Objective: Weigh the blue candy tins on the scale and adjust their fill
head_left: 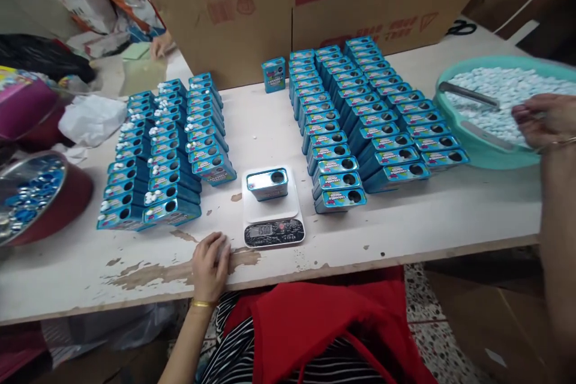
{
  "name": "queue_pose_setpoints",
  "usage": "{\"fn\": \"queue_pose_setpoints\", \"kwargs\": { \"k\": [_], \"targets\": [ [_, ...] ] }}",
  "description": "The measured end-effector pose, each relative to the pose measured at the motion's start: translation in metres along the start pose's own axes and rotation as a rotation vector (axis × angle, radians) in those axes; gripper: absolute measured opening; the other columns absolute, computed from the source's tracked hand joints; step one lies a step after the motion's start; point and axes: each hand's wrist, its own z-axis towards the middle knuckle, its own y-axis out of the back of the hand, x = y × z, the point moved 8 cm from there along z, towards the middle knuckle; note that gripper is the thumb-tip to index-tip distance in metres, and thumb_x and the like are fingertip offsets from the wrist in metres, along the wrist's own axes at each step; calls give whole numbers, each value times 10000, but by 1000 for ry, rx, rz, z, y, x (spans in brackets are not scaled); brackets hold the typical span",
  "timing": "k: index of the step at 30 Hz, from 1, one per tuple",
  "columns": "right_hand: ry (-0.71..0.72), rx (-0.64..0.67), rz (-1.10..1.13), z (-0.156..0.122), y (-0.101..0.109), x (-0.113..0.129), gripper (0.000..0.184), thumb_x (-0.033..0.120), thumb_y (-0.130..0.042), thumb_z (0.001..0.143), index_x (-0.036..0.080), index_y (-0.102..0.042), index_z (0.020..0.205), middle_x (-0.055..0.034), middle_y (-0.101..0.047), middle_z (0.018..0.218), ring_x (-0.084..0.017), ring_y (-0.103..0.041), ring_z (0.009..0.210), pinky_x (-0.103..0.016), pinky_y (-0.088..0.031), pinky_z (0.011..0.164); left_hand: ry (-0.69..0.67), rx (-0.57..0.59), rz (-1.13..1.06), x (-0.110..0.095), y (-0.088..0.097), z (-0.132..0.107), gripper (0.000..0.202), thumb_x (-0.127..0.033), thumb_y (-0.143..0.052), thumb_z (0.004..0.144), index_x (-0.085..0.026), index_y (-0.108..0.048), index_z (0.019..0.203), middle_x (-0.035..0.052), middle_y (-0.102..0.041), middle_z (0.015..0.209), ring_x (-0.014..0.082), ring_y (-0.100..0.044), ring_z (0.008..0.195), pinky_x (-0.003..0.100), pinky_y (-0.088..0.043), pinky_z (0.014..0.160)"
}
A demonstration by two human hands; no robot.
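My left hand [210, 265] rests on the table's front edge, its fingers loosely bent with a gap beside the thumb, and I see nothing held in it. My right hand [546, 120] is over the turquoise basin [490, 155] of small pale candies [483, 87]. Its fingertips are pinched together; what lies between them is hidden. A metal scoop [470, 95] lies across the basin's left side. On the white digital scale [272, 210], which reads about 150.0, stands one blue tin [269, 186] with a round opening in its top.
Rows of open blue tins [339, 198] stand right of the scale. More tins [171, 210], several topped with white candies, stand left. A lone tin [273, 75] is by the cardboard box [252, 18]. A red bowl [67, 192] holds wrapped sweets. Another person's hand [161, 45] shows behind.
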Motion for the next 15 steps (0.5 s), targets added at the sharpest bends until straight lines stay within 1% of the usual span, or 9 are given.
{"fn": "queue_pose_setpoints", "kwargs": {
  "k": [2, 4, 5, 7, 9, 11, 13, 15],
  "targets": [
    [-154, 117, 67, -22, -23, 11, 419, -194, -462, 733, 163, -432, 516, 7, -457, 541, -16, -458, 448, -216, -317, 441, 2, -4, -7, 2, 1, 0, 243, -279, -519, 882, -183, -608, 1087, 103, -607, 1108, 218, -563, 1059, 411, -462, 926],
    [-256, 270, 166, -56, -55, 35, 319, -135, -504, 757, 155, -528, 626, -29, -510, 644, -27, -501, 537, -205, -335, 468, -2, -8, -12, 5, 1, 0, 249, -282, -521, 880, -187, -607, 1094, 102, -609, 1111, 222, -564, 1063, 414, -463, 925],
    [-327, 381, 269, -79, -76, 49, 260, -94, -521, 770, 151, -566, 694, -40, -524, 696, -33, -518, 592, -197, -344, 487, -5, -11, -13, 6, 1, 0, 251, -283, -522, 880, -189, -608, 1096, 101, -610, 1113, 224, -565, 1063, 415, -463, 924],
    [-389, 597, 366, -130, -117, 82, 168, -12, -588, 761, 154, -584, 788, -34, -542, 754, -39, -520, 641, -181, -356, 508, -14, -18, -15, 8, 1, 0, 249, -290, -523, 879, -197, -611, 1092, 97, -616, 1114, 224, -571, 1056, 413, -464, 919],
    [-358, 770, 383, -181, -151, 114, 128, 76, -617, 751, 161, -584, 840, -21, -564, 772, -54, -524, 641, -180, -384, 520, -31, -31, -15, 8, 1, -1, 242, -294, -527, 875, -204, -614, 1083, 90, -622, 1108, 222, -579, 1042, 406, -467, 908],
    [-273, 948, 320, -228, -181, 138, 149, 147, -640, 744, 158, -591, 884, -4, -568, 722, -67, -520, 599, -193, -401, 520, -46, -47, -18, 8, 2, -1, 239, -292, -532, 872, -207, -614, 1079, 84, -624, 1099, 218, -585, 1028, 395, -472, 897],
    [-168, 1117, 177, -268, -202, 152, 157, 184, -620, 770, 152, -596, 922, 11, -561, 650, -78, -505, 537, -212, -404, 511, -50, -58, -20, 8, 2, -1, 240, -290, -531, 874, -205, -611, 1084, 83, -624, 1097, 215, -586, 1026, 388, -474, 892],
    [-17, 1252, -28, -298, -217, 162, 139, 174, -575, 807, 144, -607, 939, 17, -552, 603, -87, -492, 504, -225, -396, 512, -51, -63, -19, 8, 3, -2, 240, -293, -531, 874, -205, -611, 1082, 85, -625, 1096, 216, -586, 1025, 388, -476, 890]
  ]
}}
